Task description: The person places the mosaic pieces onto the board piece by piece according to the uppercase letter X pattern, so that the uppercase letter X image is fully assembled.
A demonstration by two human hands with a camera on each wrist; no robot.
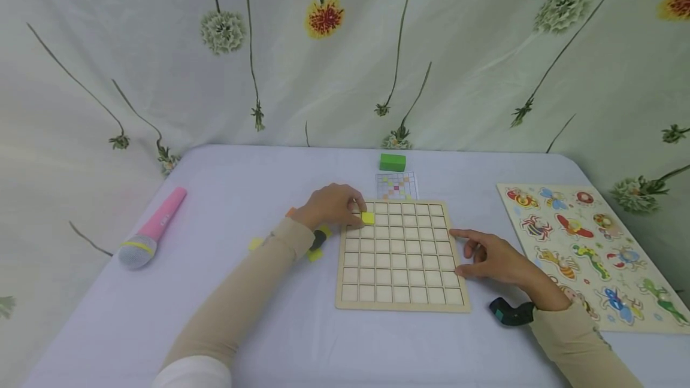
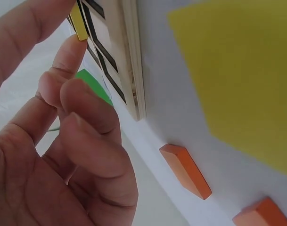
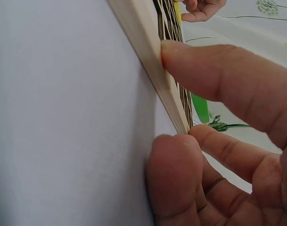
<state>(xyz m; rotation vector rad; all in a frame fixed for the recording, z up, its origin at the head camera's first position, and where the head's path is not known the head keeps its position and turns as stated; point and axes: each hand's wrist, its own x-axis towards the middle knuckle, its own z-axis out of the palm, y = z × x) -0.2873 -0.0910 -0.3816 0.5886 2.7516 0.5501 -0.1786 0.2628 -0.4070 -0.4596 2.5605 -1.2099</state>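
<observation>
A wooden grid board point(image 1: 404, 306) with square cells lies flat on the white-covered table. At its upper left, my left hand point(image 1: 334, 205) pinches a small yellow square tile point(image 1: 368, 218) between thumb and index finger, over the second column. The left wrist view shows that tile edge-on at the fingertips, the other fingers curled loosely. My right hand point(image 1: 497, 258) touches the board's right edge with thumb and index finger spread apart along it. Beside and beneath the left forearm lie loose tiles, among them a yellow tile point(image 2: 237, 80) and an orange tile point(image 2: 185, 172), partly hidden in the head view.
Behind the board lie a printed pattern card point(image 1: 396, 185) and a green block point(image 1: 393, 162). A pink toy microphone point(image 1: 162, 220) lies at the left. On the right, an insect picture puzzle point(image 1: 587, 262) reaches under the right wrist. A flowered cloth point(image 1: 458, 47) hangs behind.
</observation>
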